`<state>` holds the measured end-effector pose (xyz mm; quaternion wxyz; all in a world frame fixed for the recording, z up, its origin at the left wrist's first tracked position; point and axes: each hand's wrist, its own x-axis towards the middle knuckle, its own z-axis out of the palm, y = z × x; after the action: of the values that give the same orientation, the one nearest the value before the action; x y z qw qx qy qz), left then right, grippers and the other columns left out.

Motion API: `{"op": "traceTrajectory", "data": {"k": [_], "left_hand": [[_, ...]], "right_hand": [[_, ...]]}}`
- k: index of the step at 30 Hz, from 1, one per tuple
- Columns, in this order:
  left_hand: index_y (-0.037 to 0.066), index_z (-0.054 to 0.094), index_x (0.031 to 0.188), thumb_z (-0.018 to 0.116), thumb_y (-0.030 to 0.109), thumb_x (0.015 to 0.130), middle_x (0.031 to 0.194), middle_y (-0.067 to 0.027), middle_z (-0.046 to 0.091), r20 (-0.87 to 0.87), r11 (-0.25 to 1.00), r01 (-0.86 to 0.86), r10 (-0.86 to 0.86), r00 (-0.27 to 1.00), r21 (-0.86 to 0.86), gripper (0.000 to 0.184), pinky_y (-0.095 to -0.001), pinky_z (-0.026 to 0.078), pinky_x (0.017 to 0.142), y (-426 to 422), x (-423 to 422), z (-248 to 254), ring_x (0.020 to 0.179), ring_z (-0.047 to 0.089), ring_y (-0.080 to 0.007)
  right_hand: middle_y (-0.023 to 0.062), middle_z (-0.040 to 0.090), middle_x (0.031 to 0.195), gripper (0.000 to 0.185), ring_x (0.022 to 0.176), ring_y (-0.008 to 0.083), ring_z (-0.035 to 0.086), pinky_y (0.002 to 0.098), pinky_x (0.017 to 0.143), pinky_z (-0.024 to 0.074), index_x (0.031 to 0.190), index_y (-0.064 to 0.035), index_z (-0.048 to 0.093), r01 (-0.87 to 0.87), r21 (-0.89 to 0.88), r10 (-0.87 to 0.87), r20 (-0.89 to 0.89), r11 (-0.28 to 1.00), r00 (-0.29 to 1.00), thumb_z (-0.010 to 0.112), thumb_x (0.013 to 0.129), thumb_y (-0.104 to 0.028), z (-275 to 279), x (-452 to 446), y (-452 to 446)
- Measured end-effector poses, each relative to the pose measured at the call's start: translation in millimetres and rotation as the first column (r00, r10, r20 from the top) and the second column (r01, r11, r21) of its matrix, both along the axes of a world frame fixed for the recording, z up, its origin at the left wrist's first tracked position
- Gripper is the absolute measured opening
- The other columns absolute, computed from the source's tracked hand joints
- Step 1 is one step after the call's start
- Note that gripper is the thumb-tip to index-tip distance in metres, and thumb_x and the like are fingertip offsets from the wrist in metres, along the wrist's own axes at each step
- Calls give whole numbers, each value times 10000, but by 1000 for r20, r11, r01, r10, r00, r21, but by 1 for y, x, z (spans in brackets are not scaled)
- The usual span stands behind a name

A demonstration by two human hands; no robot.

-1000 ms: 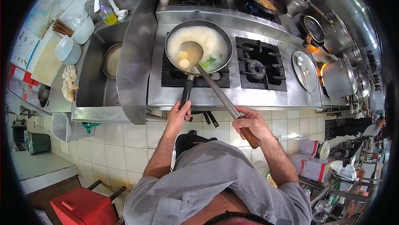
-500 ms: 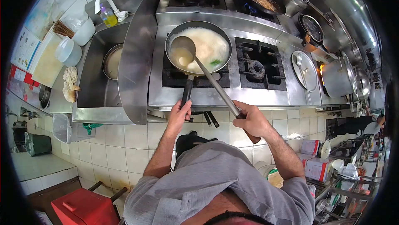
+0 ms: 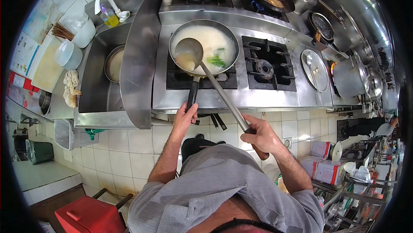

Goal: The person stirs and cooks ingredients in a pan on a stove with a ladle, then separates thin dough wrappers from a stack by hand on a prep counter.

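Head view: with the left hand (image 3: 186,114) wrapped round the black handle (image 3: 194,92) of the frying pan (image 3: 204,22), hold the rim level and the base steady on the front burner (image 3: 175,82) beside the tall metal partition (image 3: 138,61). With the right hand (image 3: 261,132) curled round the upper end of the long ladle (image 3: 226,97), thumb across the shaft, steer from the wrist rather than pushing from the shoulder. Note the ladle's bowl (image 3: 189,47) at the left side of the pan, with a pale piece (image 3: 190,65) near its lip; impossible to tell from overhead whether dipped into the frothy liquid (image 3: 215,35) or raised just above. Best, by judgement, to move slowly there, so as not to lose the piece over the edge. Tip gently and away from the near rim, to avoid a splash towards the handle and the fingers. Sweep along the wall and through the middle, to spread the green leaves (image 3: 216,60), bunched just right of the bowl. Avoid knocking the shaft against the rim.
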<state>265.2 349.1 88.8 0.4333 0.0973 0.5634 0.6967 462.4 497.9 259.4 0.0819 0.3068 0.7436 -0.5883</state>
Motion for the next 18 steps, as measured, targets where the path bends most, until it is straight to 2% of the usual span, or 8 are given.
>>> {"op": "traceTrajectory", "data": {"k": [13,16,18], "left_hand": [[69,550,997,619,305,874,622,36,481,-25,1000,4,-4,1000,-5,275,-201,345,471,-2,0,-3,522,424,-44],[72,554,996,622,303,872,628,37,483,-26,1000,8,-8,1000,5,271,-200,348,474,-2,-1,-5,527,426,-42],[76,557,993,621,300,873,629,39,482,-32,1000,12,-12,999,-15,263,-199,349,478,-2,-1,-6,534,428,-39]], "right_hand": [[91,598,704,635,616,141,553,285,620,469,1339,-15,398,-5,144,8,-21,990,1000,610,742,-62,-14,9,-15],[50,569,701,636,633,89,514,249,596,435,1331,12,401,-20,150,20,1,989,1000,633,740,-35,-10,8,-17],[57,568,686,637,622,94,517,259,587,439,1328,9,404,-31,191,30,10,981,999,634,736,-44,-11,10,-19]]}}
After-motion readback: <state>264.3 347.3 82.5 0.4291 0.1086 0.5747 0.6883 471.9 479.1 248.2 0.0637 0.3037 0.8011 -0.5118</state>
